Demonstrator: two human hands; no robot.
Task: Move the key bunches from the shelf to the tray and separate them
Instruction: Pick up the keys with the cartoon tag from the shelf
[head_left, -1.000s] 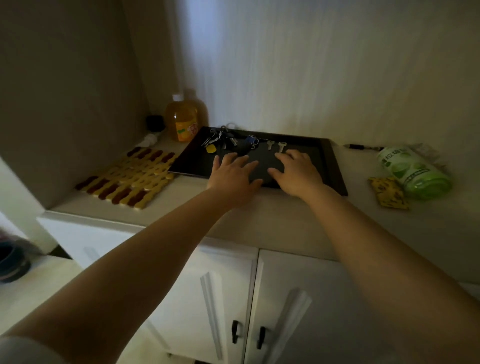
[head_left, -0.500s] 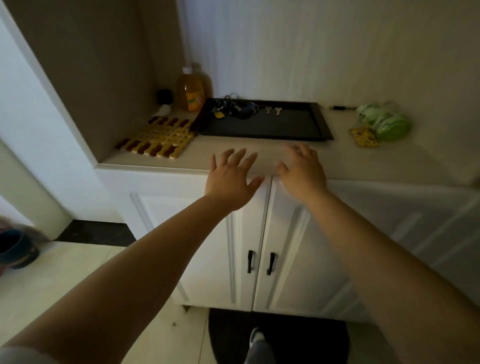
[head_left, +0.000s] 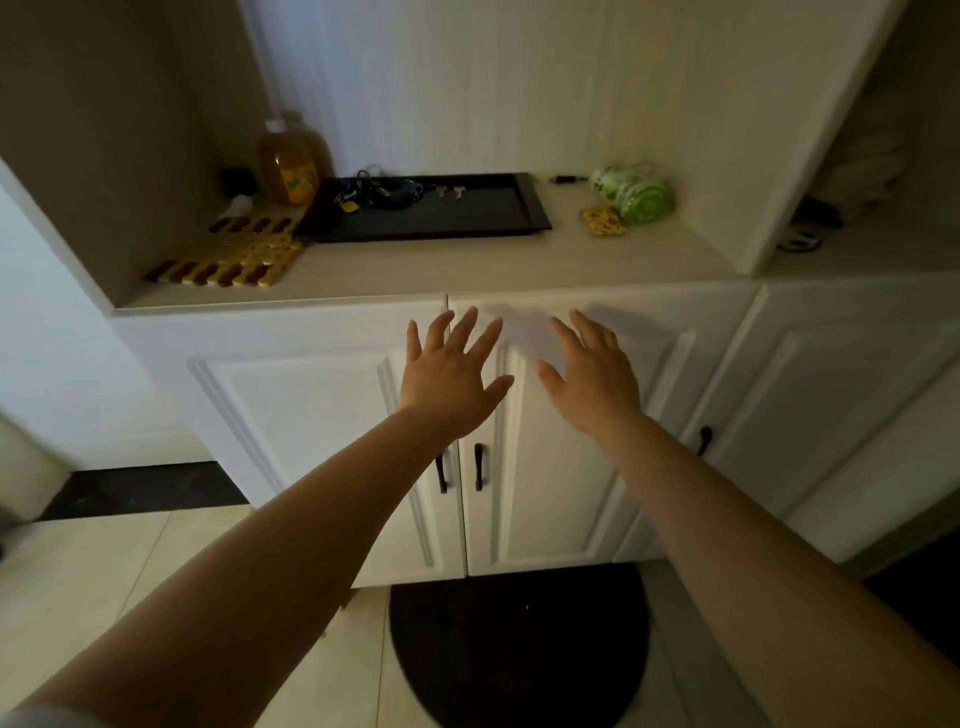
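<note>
- Left hand (head_left: 449, 376) and right hand (head_left: 592, 382) hover side by side in front of the white cabinet doors (head_left: 322, 447), fingers spread and straight — holding nothing.
- The black tray (head_left: 467, 221) sits on the bench (head_left: 467, 265) at 12 o'clock from the hands, well apart from them.
- Key bunches (head_left: 376, 192) lie tangled in the tray's far-left corner (individual rings too small to tell apart); two loose silver keys (head_left: 450, 193) rest just at their 3 o'clock.
- An orange bottle (head_left: 288, 169) stands at the tray's 10 o'clock, a green roll (head_left: 641, 197) at its 3 o'clock.
</note>
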